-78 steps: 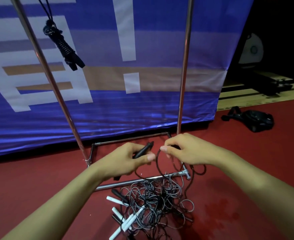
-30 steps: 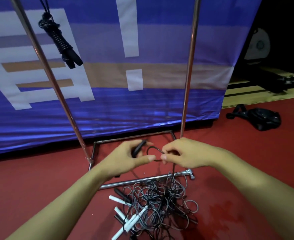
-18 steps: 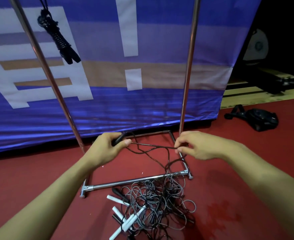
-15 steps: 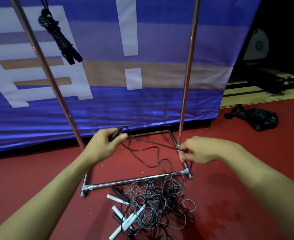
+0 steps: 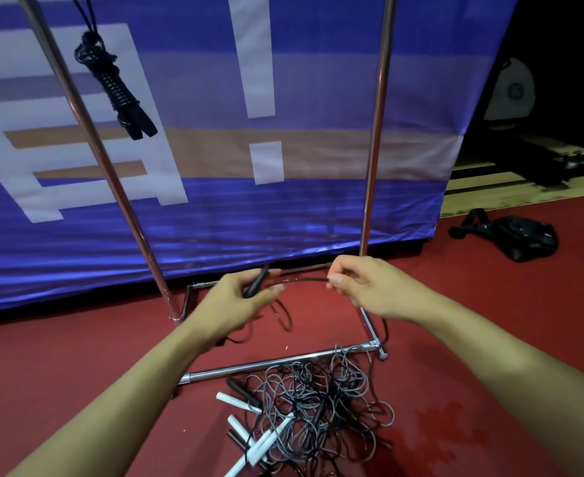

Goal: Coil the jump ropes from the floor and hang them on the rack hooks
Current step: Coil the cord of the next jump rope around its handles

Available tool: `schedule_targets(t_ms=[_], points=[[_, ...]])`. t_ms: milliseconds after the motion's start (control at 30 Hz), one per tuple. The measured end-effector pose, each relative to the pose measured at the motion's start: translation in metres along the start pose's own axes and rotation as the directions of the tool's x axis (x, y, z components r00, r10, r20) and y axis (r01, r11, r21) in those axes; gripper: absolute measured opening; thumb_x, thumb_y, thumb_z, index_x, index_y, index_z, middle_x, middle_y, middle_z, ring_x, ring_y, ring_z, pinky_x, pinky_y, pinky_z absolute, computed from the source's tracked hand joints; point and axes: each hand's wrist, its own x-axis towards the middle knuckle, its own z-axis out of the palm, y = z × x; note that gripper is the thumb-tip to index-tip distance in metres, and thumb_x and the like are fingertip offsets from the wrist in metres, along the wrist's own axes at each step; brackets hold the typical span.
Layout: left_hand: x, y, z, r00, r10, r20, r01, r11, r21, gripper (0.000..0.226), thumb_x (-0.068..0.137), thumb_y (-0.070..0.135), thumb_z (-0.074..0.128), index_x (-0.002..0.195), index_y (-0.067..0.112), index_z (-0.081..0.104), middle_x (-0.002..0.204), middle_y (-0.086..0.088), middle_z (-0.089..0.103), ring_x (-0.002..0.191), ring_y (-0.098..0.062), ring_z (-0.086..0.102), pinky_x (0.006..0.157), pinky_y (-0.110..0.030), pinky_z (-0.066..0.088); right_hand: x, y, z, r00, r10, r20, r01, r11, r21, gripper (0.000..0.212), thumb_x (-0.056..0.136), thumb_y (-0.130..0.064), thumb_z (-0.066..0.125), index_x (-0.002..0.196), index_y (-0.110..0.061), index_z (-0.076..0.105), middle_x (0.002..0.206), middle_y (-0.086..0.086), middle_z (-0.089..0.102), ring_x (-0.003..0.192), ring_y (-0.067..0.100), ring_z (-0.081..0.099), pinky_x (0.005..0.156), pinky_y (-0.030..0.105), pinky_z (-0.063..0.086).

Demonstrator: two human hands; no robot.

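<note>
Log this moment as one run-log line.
left hand grips black handle | right hand pinches cord | pile on floor

**Materials and finishes in my head view**

I see the rack (image 5: 373, 156) as polished metal tubing, bright and glossy. The cord (image 5: 304, 280) between my hands looks smooth, matt black, probably rubber or plastic. The floor pile (image 5: 318, 404) mixes dull grey and black cords with smooth white plastic handles (image 5: 235, 401). The hung bundle (image 5: 115, 87) looks rougher, perhaps braided. The banner (image 5: 283, 215) is shiny, rippled cloth. The red floor (image 5: 60, 356) is matt and finely textured.
</note>
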Motion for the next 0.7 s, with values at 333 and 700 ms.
schedule_targets(t_ms=[333, 700], points=[[0.004, 0.015, 0.005, 0.998, 0.02, 0.062, -0.015, 0.997, -0.078, 0.022, 0.087, 0.033, 0.082, 0.102, 0.018, 0.074, 0.059, 0.007, 0.041, 0.05, -0.011, 0.031, 0.044, -0.022, 0.028, -0.003, -0.008, -0.015, 0.977, 0.104, 0.184, -0.114, 0.993, 0.044, 0.036, 0.111, -0.026, 0.037, 0.087, -0.019, 0.063, 0.055, -0.011, 0.062, 0.059, 0.001, 0.056, 0.074, 0.027, 0.047], [0.002, 0.014, -0.013, 0.989, 0.121, -0.09, -0.117, 0.992, 0.046, 0.016, 0.089, 0.027, 0.081, 0.103, 0.023, 0.075, 0.065, -0.003, 0.048, 0.059, -0.006, 0.043, 0.06, -0.02, 0.038, -0.009, -0.015, -0.03, 0.999, 0.043, -0.026, -0.043, 0.999, -0.002, 0.022, 0.098, -0.037, 0.065, 0.08, -0.024, 0.064, 0.069, -0.009, 0.072, 0.061, 0.017, 0.065, 0.068, 0.036, 0.053]])
